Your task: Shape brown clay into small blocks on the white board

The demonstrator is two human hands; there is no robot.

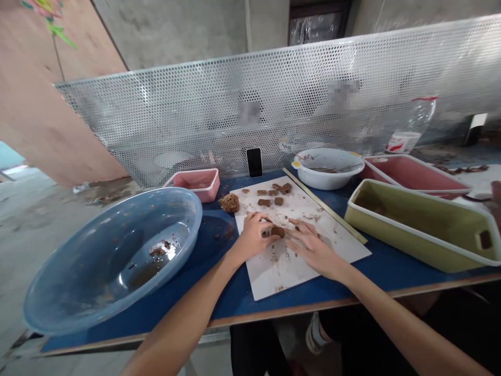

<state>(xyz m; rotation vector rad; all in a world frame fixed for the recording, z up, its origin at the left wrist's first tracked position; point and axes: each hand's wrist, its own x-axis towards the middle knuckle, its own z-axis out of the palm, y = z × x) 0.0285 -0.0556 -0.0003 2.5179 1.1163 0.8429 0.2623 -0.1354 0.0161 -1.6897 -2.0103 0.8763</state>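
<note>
My left hand (254, 236) is curled around a small brown clay piece (278, 231), thumb and fingers on either side of it. My right hand (309, 244) lies to the right of that piece with its fingers stretched out and apart; whether a fingertip touches the clay I cannot tell. Both are low over a white board (270, 279) strewn with crumbs. Several small brown clay blocks (264, 202) lie on the board beyond my hands. A rough brown clay lump (229, 202) sits at the board's left edge.
A large blue basin (90, 250) holds a little murky water on the left. Behind it stands a pink tray (209, 184). A phone (254, 162) leans on the perforated metal screen (188, 109). Rightward are a pale strip (329, 209), white bowl (329, 179), green planter (407, 235) and bottle (415, 125).
</note>
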